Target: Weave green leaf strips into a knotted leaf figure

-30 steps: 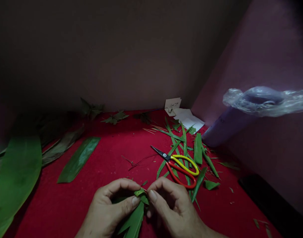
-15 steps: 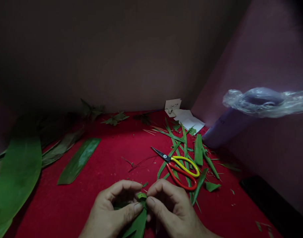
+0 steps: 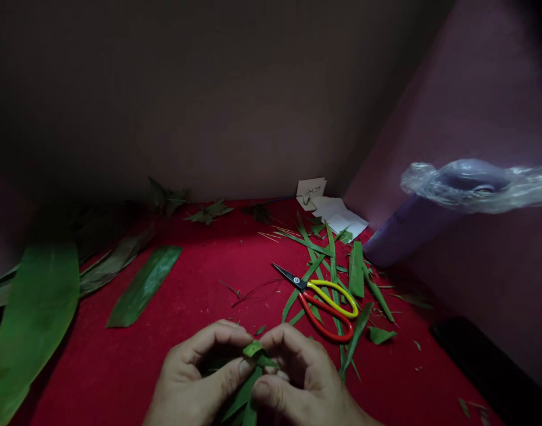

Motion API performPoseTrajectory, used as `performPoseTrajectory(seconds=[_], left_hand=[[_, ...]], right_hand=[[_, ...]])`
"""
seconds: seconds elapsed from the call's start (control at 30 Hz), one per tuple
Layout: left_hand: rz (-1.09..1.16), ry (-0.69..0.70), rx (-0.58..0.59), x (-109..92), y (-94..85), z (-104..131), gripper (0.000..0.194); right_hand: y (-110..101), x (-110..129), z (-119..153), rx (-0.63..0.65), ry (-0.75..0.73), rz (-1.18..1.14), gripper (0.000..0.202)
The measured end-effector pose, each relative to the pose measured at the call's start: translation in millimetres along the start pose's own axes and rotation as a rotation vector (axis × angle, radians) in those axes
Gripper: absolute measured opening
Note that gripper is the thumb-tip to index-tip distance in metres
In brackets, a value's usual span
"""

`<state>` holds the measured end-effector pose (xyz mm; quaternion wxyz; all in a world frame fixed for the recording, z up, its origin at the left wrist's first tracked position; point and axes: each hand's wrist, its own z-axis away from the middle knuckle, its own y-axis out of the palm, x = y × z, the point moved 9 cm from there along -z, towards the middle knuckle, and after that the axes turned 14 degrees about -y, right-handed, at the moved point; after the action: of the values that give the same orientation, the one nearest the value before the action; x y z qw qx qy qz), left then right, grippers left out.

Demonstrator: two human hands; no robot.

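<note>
Low in the middle of the view, my left hand pinches a folded green leaf between thumb and fingers. My right hand closes on the same leaf from the other side, its thumb lower than the left one. A small curled tip of the leaf stands up between the two hands, while its strips hang down below. The lower end runs out of view. Just beyond my right hand lie scissors with black blades, one yellow handle and one red handle, resting on cut leaf strips.
Red cloth covers the table. A large leaf and a cut leaf piece lie at left. Leaf strips and white papers are at right, near a purple tube in clear plastic. A dark flat object lies far right.
My right thumb has moved down and slightly left along the leaf. More of the leaf's curled tip now shows between my hands. The whole view has shifted slightly.
</note>
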<state>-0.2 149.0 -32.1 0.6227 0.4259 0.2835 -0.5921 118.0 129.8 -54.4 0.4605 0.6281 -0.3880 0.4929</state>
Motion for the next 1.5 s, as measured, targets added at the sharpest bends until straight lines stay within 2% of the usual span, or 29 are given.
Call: performPoseTrajectory(seconds=[0.13, 0.33, 0.63, 0.83, 0.97, 1.17, 1.37, 1.5], left_hand=[[-0.077, 0.129, 0.021, -11.8, 3.9, 4.3, 0.006], [-0.203, 0.156, 0.058, -16.3, 6.2, 9.7, 0.006], [-0.132, 0.078, 0.140, -10.0, 10.6, 8.7, 0.015], [-0.137, 0.087, 0.119, -12.4, 7.7, 6.7, 0.016], [-0.114, -0.011, 0.084, -5.2, 5.2, 2.5, 0.016], [-0.087, -0.108, 0.098, 3.2, 5.7, -0.9, 0.016], [-0.036, -0.164, 0.125, 9.3, 6.2, -5.0, 0.017], [0.129, -0.313, 0.199, 17.6, 13.9, -3.4, 0.018]], right_hand=[[1.8, -5.8, 1.0, 0.005, 0.009, -0.003, 0.034], [-2.1, -7.0, -1.0, -0.098, 0.046, -0.173, 0.039], [2.0, 1.1, -2.9, -0.070, 0.051, -0.434, 0.035], [2.6, -5.4, -2.3, -0.046, 0.082, -0.423, 0.038], [2.1, -2.4, -1.8, -0.028, 0.097, -0.385, 0.039], [5.1, 4.5, -2.4, 0.017, 0.045, -0.371, 0.033], [-4.9, 32.6, -7.3, 0.025, -0.215, -0.097, 0.017], [-3.5, 38.3, -6.7, 0.054, -0.222, -0.030, 0.014]])
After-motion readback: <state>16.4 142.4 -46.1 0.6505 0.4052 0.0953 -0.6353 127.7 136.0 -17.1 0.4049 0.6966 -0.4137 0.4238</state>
